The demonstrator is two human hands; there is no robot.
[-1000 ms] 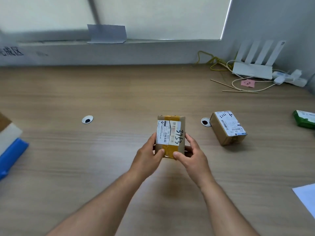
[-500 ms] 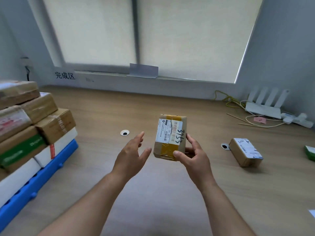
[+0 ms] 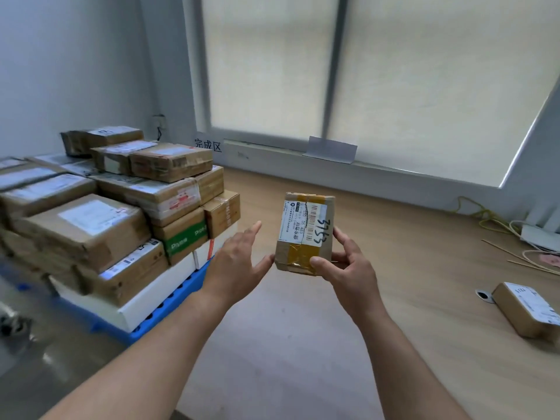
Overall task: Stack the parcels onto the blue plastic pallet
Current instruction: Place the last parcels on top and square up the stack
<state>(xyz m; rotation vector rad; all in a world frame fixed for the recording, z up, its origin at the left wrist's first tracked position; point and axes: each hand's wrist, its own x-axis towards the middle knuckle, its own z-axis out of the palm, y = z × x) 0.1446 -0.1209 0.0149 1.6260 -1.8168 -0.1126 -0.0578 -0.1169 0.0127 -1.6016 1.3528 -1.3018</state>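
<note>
My right hand grips a small brown parcel with yellow tape and a white label marked 3753, holding it up by its lower right corner. My left hand is open just left of the parcel, fingers straight, its thumb near the parcel's lower left corner. The blue plastic pallet lies at the left on the floor, loaded with several stacked brown and white parcels. Another small brown parcel lies on the wooden floor at the right.
A window with drawn blinds fills the wall ahead. Cables and a white device lie at the far right by the wall. A small black-and-white disc sits on the floor beside the right parcel.
My left hand has let go of the parcel and opened. The view has swung left and up, bringing the loaded pallet into sight; my right hand carries the parcel toward it.
</note>
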